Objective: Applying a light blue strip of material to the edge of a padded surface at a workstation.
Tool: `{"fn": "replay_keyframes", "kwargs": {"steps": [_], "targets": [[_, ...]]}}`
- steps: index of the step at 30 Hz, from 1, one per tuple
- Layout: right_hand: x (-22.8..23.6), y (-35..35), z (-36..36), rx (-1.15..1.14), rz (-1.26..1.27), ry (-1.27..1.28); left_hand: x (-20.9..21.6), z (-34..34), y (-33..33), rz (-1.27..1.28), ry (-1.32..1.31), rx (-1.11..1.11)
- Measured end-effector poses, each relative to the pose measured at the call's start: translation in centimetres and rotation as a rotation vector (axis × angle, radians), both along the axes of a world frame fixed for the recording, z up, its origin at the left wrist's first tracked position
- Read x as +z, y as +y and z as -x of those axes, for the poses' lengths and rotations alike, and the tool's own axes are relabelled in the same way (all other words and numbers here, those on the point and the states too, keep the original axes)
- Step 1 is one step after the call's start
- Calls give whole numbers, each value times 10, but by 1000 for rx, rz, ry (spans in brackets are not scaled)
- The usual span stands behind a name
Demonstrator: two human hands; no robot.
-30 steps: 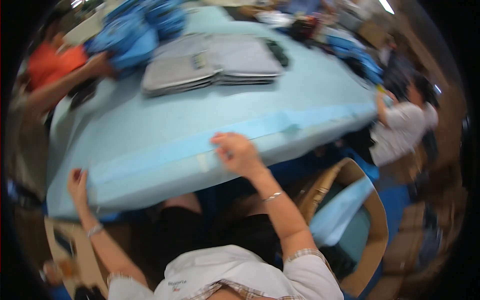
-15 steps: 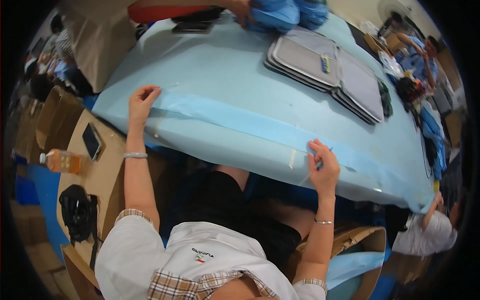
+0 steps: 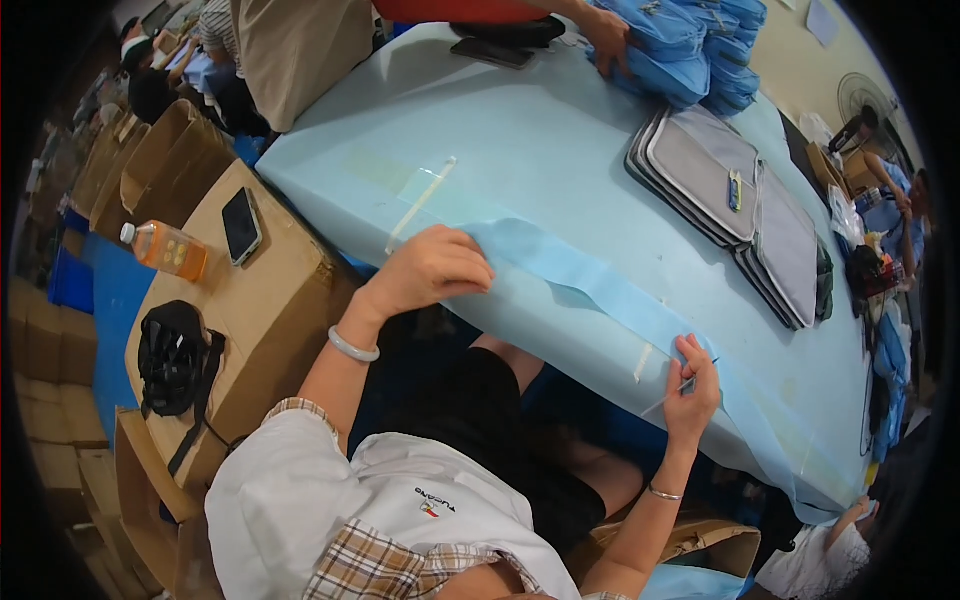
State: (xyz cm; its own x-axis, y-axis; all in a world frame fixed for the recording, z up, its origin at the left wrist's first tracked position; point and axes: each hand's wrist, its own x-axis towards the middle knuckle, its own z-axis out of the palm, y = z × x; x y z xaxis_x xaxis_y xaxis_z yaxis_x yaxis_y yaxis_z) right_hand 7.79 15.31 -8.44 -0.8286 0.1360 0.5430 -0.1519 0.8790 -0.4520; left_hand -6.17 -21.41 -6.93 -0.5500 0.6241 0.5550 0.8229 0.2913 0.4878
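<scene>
A long light blue strip of thin material (image 3: 590,285) lies along the near edge of the covered table (image 3: 420,110). My left hand (image 3: 437,270) is closed at the strip's left end, fingertips pointing right; its grip is partly hidden. My right hand (image 3: 693,392) has a slim pen-like tool (image 3: 688,385) tucked between thumb and fingers, its exact kind unclear. The upper fingers of that hand touch the strip's lower edge. Pale narrow marks, one beyond my left hand (image 3: 422,205) and another left of my right hand (image 3: 643,363), show on the tabletop.
Stacked grey zip-edged panels (image 3: 700,150) lie at the far right, beside blue bundles (image 3: 660,50) under another person's hand (image 3: 607,40). Left, a cardboard box (image 3: 290,290) carries a phone (image 3: 241,226), a bottle of orange drink (image 3: 165,250) and a black strapped item (image 3: 172,358).
My left hand has moved right and inward, and the strip's left end has come with it, now curved and slack. My right hand stays near the strip's edge. The view has shifted.
</scene>
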Motion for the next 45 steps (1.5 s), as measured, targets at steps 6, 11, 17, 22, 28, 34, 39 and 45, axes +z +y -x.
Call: {"fn": "replay_keyframes", "kwargs": {"steps": [6, 11, 17, 22, 28, 34, 39, 45], "targets": [[1, 1, 0, 23, 10, -16, 2, -20, -2, 118, 158, -5], [1, -1, 0, 2, 23, -10, 8, -37, -19, 240, 112, 15], [0, 1, 0, 24, 4, 10, 0, -51, -33, 232, 43, 5], [-1, 4, -1, 32, -19, 8, -5, -55, -45, 330, 62, 52], [1, 1, -1, 1, -6, -16, -4, -54, -46, 372, 42, 65], [0, 2, 1, -1, -23, 31, 5, -49, -47, 396, 60, 69], [-2, 2, 2, 5, -18, 39, 10, -48, -51, 413, 1, 146], [-1, 5, 2, -19, -3, 29, 15, -42, -48, 403, 4, 162]]}}
